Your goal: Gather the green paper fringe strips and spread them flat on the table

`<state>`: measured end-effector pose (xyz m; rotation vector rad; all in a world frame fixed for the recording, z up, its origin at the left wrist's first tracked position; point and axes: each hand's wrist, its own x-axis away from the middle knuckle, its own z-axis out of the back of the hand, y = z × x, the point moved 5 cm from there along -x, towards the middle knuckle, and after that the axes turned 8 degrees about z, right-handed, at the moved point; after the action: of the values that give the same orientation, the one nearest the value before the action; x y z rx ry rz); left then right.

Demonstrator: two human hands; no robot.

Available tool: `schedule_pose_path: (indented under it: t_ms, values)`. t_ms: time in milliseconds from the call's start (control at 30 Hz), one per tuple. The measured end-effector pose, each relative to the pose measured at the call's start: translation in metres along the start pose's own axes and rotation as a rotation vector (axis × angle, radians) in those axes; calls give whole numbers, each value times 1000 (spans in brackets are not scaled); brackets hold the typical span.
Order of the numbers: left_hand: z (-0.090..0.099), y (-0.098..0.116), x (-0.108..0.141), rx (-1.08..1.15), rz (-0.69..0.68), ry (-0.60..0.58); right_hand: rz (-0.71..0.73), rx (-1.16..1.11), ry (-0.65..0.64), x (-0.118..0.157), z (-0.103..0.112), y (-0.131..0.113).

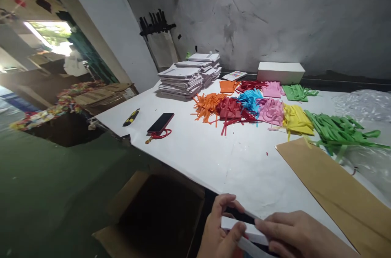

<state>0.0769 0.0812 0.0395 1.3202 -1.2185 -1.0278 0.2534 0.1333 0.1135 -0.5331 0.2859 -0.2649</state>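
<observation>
Both hands are at the table's near edge, on a small white cardboard box point(251, 230) with narrow flaps or strips standing off its sides. My left hand point(220, 227) wraps round one end, thumb on the near side and fingers curled over the far side. At the other end, the fingers of my right hand point(288, 231) are pressed together on the box. The lower part of the box is cut off by the frame, and a bit of red and blue shows below it.
On the white table point(195, 140) lie stacks of flat white cartons point(180, 81), bundles of coloured strips point(229, 107), a phone point(160, 123), a yellow-black cutter point(131, 117), brown cardboard point(330, 184) and a white box point(280, 73). An open carton point(131, 197) stands below the near edge.
</observation>
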Motion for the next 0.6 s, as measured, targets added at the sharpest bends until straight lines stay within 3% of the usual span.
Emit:
schedule_pose_path:
  t_ms: [67,133,233,300,467,600]
  values:
    - [7,7,-1,-109,-103,66,-57,-46,69,7,13,2]
    - [8,20,0,-338,-336,113,-93,-60,110,13,20,2]
    - [-8,38,10,-806,-787,95,-156,-98,85,18,20,5]
    - [-23,42,13,-1005,-934,15,-177,-139,38,18,15,6]
    - [-51,48,9,-974,-950,-140,-196,-189,40,18,11,8]
    - [-60,52,5,-853,-911,-185,-228,-228,67,21,12,8]
